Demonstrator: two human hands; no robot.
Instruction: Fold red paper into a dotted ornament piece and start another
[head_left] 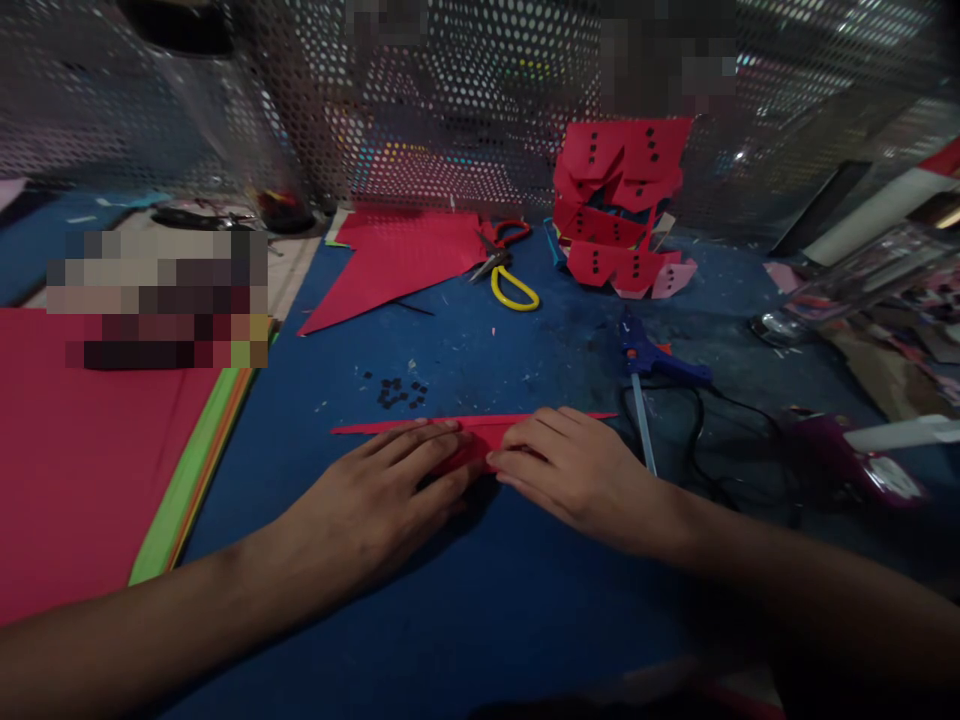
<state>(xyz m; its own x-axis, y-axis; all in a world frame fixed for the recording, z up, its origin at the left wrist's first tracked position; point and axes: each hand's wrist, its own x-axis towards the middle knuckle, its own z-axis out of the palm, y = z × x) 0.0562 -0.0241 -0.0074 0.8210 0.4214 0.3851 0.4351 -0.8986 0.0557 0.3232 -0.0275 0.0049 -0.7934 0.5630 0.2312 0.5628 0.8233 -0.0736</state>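
Note:
A red paper strip [480, 428], folded long and narrow, lies on the blue tabletop [465, 600] in front of me. My left hand [390, 490] rests flat on its left half with fingers stretched out and pressing down. My right hand [570, 470] lies flat on the right half, fingers extended and meeting the left fingertips near the middle of the strip. Both hands press the paper; neither grips it.
Several small black paper squares [397, 392] lie just beyond the strip. Scissors [504, 265] and a red sheet [397, 262] lie farther back, with a pile of red folded pieces [622, 215]. A blue glue gun [652, 362] with cord is at right. Stacked coloured sheets [90, 450] are at left.

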